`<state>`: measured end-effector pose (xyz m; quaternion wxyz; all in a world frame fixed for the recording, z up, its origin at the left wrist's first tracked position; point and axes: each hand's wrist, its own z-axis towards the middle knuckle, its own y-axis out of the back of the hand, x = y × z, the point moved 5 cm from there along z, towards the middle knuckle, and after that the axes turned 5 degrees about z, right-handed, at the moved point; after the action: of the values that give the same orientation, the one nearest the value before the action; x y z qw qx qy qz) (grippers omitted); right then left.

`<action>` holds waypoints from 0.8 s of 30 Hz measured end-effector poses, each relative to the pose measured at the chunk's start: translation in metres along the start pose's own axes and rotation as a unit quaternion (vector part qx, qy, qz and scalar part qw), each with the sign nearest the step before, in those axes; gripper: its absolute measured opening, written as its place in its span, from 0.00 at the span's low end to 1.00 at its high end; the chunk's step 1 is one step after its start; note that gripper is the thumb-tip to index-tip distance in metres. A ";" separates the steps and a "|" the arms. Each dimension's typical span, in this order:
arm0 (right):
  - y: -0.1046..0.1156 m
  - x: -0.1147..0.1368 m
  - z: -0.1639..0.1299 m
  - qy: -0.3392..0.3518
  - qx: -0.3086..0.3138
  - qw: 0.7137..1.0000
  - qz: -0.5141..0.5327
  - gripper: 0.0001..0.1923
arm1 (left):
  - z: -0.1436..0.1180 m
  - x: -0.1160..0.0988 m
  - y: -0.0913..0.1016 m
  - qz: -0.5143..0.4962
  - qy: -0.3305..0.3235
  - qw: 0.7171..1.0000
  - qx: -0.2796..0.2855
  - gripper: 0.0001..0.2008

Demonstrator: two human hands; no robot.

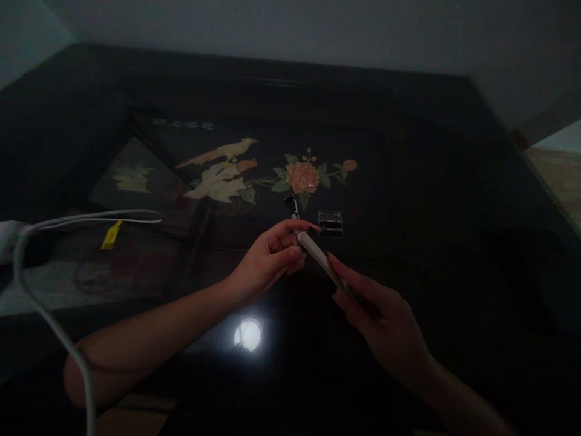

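Fingertips of the left hand (272, 257) pinch together on the dark tip of a slim white stick (323, 261), while the right hand (385, 330) grips its lower end, fingers wrapped about the shaft with the forefinger laid along it; the stick slants between the two hands just above a glossy black table (454, 181). The step in hand looks like working the dark cap or tip at the stick's upper end, either pulling it off or seating it, and the next move would seem to call for a steady hold by the right hand while the left twists or draws along the stick's own line without letting the small piece slip. Just beyond the fingers lie a small clear case (330, 222) and a little black clip-like piece (292, 204), both resting on the tabletop near its inlaid flower (302, 177) and pale bird (222, 169). At far left a white cable (49, 315) loops across the table's edge, bearing a yellow tag (111, 235). The room is dim: what the stick is, whether pen, stylus or tool, cannot be told, nor whether its dark tip is a separate cap. A ceiling light glares as a bright reflection (247, 334) between the forearms, and the right wrist fades into shadow at the frame's bottom edge.
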<state>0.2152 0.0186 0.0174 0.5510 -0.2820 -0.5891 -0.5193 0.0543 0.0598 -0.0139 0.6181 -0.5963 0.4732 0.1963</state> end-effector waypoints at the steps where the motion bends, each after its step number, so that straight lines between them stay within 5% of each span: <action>1: 0.000 0.000 0.000 0.005 -0.001 1.000 -0.002 0.28 | 0.000 0.000 0.000 0.001 -0.001 1.000 0.000 0.22; 17: 0.004 -0.007 0.001 -0.060 -0.034 0.997 -0.028 0.23 | -0.004 -0.001 0.000 0.018 0.014 0.999 -0.029 0.28; 24: 0.001 -0.001 0.001 -0.039 -0.006 0.999 -0.014 0.24 | 0.000 -0.002 -0.002 0.002 0.001 1.000 -0.007 0.23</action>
<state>0.2164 0.0199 0.0169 0.5189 -0.2974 -0.6106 -0.5191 0.0551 0.0595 -0.0114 0.6129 -0.6002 0.4733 0.2003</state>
